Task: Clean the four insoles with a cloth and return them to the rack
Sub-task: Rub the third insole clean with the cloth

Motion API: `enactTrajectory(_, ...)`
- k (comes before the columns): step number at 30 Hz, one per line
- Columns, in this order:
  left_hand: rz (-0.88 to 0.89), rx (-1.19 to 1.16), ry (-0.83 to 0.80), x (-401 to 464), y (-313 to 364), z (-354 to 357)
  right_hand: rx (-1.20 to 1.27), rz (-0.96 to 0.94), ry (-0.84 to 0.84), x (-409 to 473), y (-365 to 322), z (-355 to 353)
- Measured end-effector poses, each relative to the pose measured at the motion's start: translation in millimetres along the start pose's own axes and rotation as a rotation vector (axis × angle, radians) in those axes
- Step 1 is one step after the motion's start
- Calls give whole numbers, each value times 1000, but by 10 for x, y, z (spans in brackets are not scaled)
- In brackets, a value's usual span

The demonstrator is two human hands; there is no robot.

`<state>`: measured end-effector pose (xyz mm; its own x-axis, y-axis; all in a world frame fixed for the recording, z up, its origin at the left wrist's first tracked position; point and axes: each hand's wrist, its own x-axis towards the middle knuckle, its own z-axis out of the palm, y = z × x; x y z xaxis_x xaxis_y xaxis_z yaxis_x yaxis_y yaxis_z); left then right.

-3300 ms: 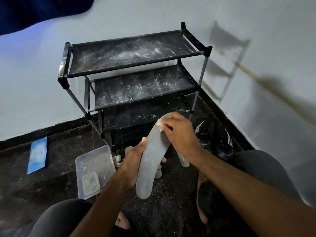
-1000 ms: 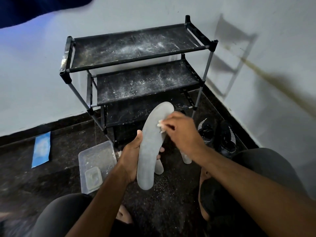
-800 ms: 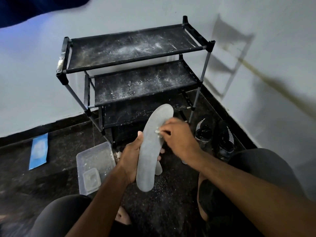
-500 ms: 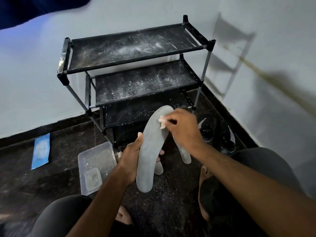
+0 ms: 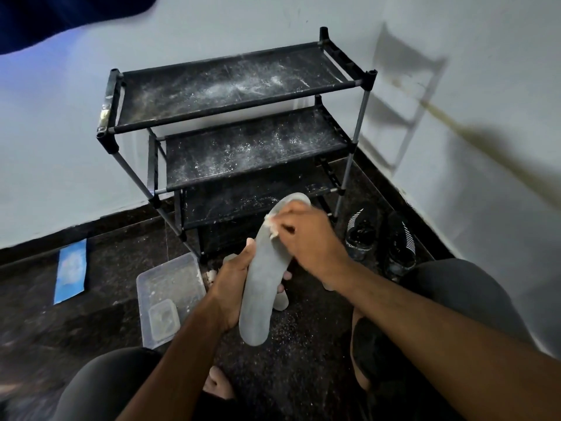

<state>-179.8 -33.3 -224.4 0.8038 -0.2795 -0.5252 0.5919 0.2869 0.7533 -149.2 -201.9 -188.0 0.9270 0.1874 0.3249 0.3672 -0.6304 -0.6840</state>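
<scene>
Insole, grey: left hand grips mid-length; right hand pinches cloth at toe. Advice: support behind, wipe lengthwise.

Left hand gripping grey insole, right hand pinching white cloth against it, dusty rack behind
</scene>
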Motion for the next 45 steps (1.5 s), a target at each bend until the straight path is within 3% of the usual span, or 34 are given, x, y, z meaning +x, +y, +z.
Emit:
enactTrajectory(2, -53, 21, -34, 3, 1, 16, 1, 109, 197, 119, 86, -164)
enactTrajectory(4, -83, 39, -67, 23, -19, 21, -22, 188, 258, 159, 143, -227)
enactTrajectory(9, -41, 23, -56, 35, -27, 32, -51, 16, -81, -74, 0, 64)
enactTrajectory(12, 5, -19, 3, 42, -25, 1, -40, -44, -156, -105, -50, 128)
enactTrajectory(18, -16, 5, -4, 49, -8, -34, -4, 180, 167, 119, 81, -123)
enactTrajectory(26, 19, -57, -6, 6, 27, 10, -37, -79, -278, -188, -156, 127)
enactTrajectory(28, 24, -86, 12, 7, 37, -7, 1, -104, -326, -145, -185, 71)
enactTrajectory(33, 6, -37, -16, 20, 59, -15, -9, 36, 99, 73, -23, -75)
enactTrajectory(35, -3, -26, -47, 38, 45, 23, -26, 29, 66, 44, -48, -35)
enactTrajectory(41, 24, -159, -35, 11, 126, 86, 8, -129, -263, -188, -237, 152)
enactTrajectory(43, 45, -194, -29, -11, 175, 100, 39, -139, -222, -131, -227, 111)
enactTrajectory(45, 65, -219, -32, 0, 186, 107, 61, -127, -44, -42, -182, 66)
